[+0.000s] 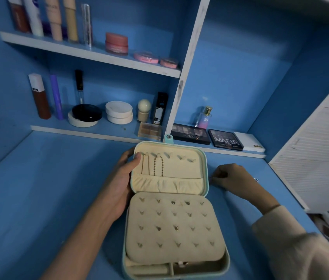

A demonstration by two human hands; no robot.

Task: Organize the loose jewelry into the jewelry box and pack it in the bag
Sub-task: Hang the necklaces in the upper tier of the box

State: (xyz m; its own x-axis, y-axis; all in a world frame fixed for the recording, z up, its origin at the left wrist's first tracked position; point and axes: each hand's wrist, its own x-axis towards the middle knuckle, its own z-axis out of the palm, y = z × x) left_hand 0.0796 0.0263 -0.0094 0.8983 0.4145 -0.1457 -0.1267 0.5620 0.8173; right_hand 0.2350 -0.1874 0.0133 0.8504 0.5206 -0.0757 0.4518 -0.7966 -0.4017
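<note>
A mint jewelry box (205, 164) with cream lining lies open on the blue counter. Two chains (158, 166) hang from hooks in its raised lid. A padded earring panel (174, 227) with several studs covers the lower half. My left hand (119, 182) holds the lid's left edge, thumb on the rim. My right hand (233, 176) rests on the counter just right of the lid, fingertips pinched low at the surface; what they hold is too small to see. A small shiny piece (256, 180) lies beyond that hand. No bag is in view.
Shelves behind the box carry cosmetics: tubes (38, 96), round jars (118, 112), a perfume bottle (204, 117) and eyeshadow palettes (225, 140). A vertical white divider (188, 67) stands above the box. A white slatted door (321, 142) borders the counter on the right.
</note>
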